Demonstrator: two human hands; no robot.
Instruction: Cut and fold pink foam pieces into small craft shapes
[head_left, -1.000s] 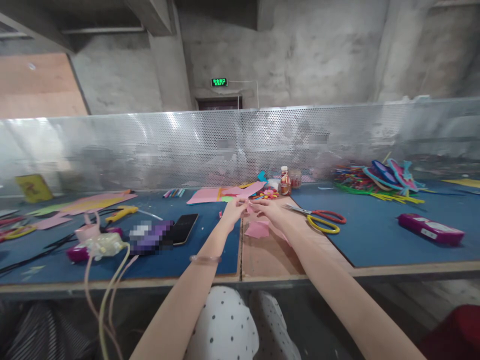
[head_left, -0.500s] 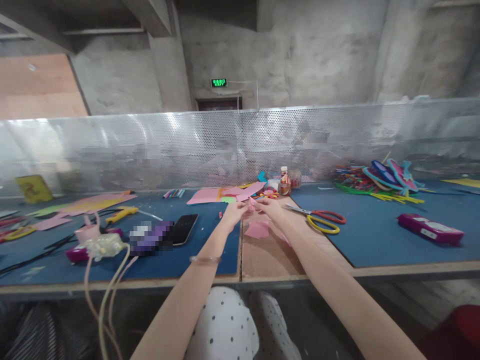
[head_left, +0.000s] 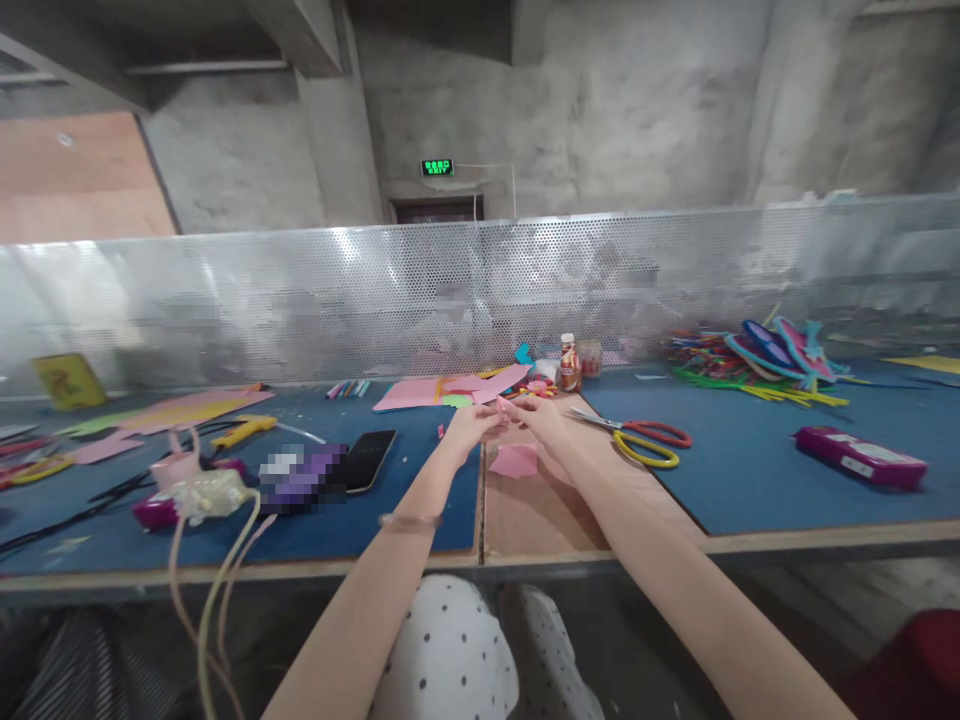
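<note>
My left hand [head_left: 474, 426] and my right hand [head_left: 531, 412] meet above the bare wooden strip of the table [head_left: 544, 515], fingers closed. Between their fingertips they pinch a small piece of pink paper [head_left: 502, 404], mostly covered by the fingers. Just below them a pink paper scrap [head_left: 515, 460] lies on the wood. Another pale pink scrap is partly hidden by my right wrist. Behind my hands are pink sheets [head_left: 409, 393] and a small pink paper flower [head_left: 541, 388].
Scissors [head_left: 646, 448] with red and yellow handles lie right of my right hand. A bottle [head_left: 568, 365] stands behind. Left are a black phone [head_left: 370, 460], cables and a yellow glue gun [head_left: 244, 431]; far right, a purple box [head_left: 859, 457] and colourful pipe cleaners [head_left: 757, 380].
My fingers have shifted slightly around the small pink paper, and less of it shows now. Everything on the table stays where it was.
</note>
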